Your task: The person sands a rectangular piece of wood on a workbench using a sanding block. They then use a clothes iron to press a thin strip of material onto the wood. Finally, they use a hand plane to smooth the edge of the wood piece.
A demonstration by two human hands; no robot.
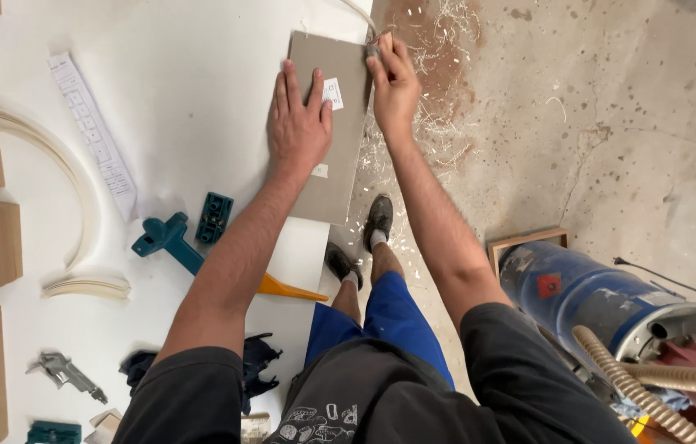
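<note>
1. A grey-brown rectangular panel lies flat at the edge of the white worktable, its long side overhanging toward the concrete floor.
2. The left hand lies flat on the panel, fingers spread wide, apparently pinning it in place.
3. The right hand is curled around a small block, seemingly a sanding block, at the panel's far edge.
4. Shavings litter the floor beside the panel.
5. Nearer the person than the panel: a teal clamp and an orange wedge.
</note>
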